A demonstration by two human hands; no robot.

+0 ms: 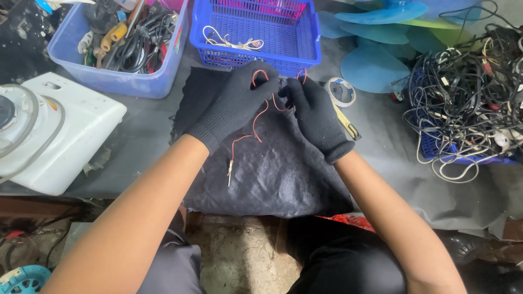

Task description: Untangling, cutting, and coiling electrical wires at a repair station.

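Bare forearms reach out from the bottom edge, above dark trousers and a stone floor. Both hands wear black knit gloves and meet over a black cloth (283,174) spread on the grey surface (141,136).

The left hand (237,100) has its fingers curled together, pinching a thin red wire (260,117) at its fingertips. The right hand (313,111), just beside it and nearly touching, is likewise closed, pinching the same wire close to the left fingertips. Short red loops stand up above both hands. From under the left hand the wire trails down across the cloth toward the wrist and ends in a small pale metal tip (230,173) lying on the cloth below that wrist.

Just beyond the fingertips stands a blue basket (308,51) with a pale cord (231,42) lying in it. Farther off beyond the left hand is a light blue tub (109,79) full of tools and cables. Well out to the left of the left forearm sits a white appliance (71,130). Just right of the right hand lie a tape roll (341,91) and a yellow-and-black tool (346,124). Farther right, a tangle of cables (468,103) overflows another blue basket, with blue fan blades (376,68) beyond it.
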